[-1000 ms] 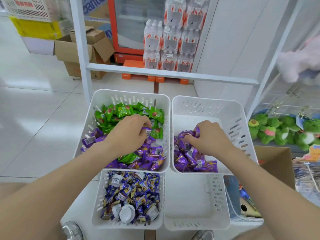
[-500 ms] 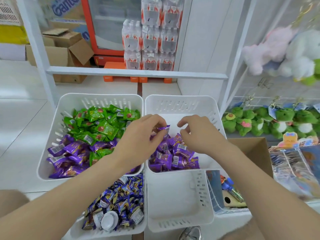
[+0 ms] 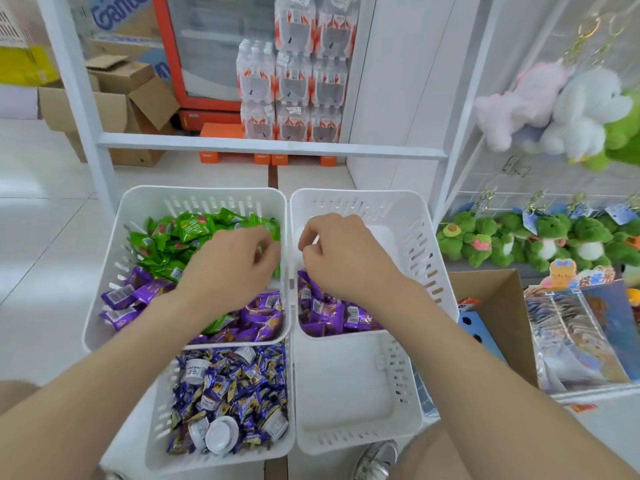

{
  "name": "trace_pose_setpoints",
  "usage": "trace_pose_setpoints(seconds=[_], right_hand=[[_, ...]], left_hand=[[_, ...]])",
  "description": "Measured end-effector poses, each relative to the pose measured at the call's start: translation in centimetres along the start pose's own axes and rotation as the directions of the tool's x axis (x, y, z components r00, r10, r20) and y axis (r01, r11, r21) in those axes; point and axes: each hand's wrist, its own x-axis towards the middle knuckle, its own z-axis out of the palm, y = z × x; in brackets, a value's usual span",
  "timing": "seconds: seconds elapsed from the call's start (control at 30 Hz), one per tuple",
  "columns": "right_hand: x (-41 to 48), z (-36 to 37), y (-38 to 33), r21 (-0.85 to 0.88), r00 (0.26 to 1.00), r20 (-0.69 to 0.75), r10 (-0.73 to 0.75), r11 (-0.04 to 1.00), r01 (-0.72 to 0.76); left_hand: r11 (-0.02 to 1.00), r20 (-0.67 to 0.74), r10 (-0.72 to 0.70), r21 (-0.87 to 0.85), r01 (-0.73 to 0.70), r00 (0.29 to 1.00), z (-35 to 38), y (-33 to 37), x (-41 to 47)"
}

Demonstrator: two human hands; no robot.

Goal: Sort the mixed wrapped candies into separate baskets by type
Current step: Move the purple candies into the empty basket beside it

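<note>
Both hands have the fingers curled and I honestly can't tell if either one has a candy in it, since the knuckles hide the tips. Left hand (image 3: 232, 268) hangs over the left basket (image 3: 104, 306), tight against its right wall, right where the greens (image 3: 187, 230) meet the purples (image 3: 263, 313). Right hand (image 3: 343, 258) is over the right basket (image 3: 426, 258), toward its far end, just past the pile (image 3: 329, 315) of sorted purples lying along its near wall.

What could go wrong, as I see it: greens and purples overlap in the near half of the left basket, so reaching under my own palm I could drag a green along with a purple and seed the clean pile with it. Those wrappers look slick too, so a loose pinch while crossing the two rims could drop one into the gap between the baskets.

Compared with half a second ago: my left hand was across the rims over the right basket with a purple pinched at the fingertips, and now it's back on the left side. My right hand sat lower over the pile and has since moved toward the far end
</note>
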Motion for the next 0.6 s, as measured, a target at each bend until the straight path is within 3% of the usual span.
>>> trace_pose_setpoints(seconds=[0.1,0.17,0.27,0.37,0.5,0.6], right_hand=[[0.0,0.9,-1.7,0.035,0.996,0.066,-0.063,0.998,0.060],[0.3,2.0,-2.4,0.001,0.972,0.182,-0.145,0.989,0.148],[1.3,4.7,-3.0,-0.149,0.882,0.421,-0.212,0.943,0.298],[2.3,7.8,-3.5,-0.273,0.822,0.524,-0.225,0.869,0.412],[3.4,10.2,-4.4,-0.359,0.777,0.612,-0.148,0.823,0.440],[3.7,11.9,-4.7,-0.453,0.763,0.642,-0.079,0.764,0.460]], left_hand=[[0.968,0.217,-0.119,0.242,0.065,0.969,-2.0,-3.1,-1.4],[0.935,0.205,-0.143,0.349,0.064,0.968,-3.4,-4.7,-2.1],[0.893,0.185,-0.165,0.446,0.067,0.969,-5.0,-6.2,-3.3],[0.854,0.278,-0.191,0.519,0.021,0.941,-4.9,-7.7,-4.5],[0.898,0.473,-0.045,0.405,-0.171,0.880,-3.2,-8.7,-4.2],[0.851,0.552,0.093,0.388,-0.354,0.829,-2.0,-9.2,-3.2]])
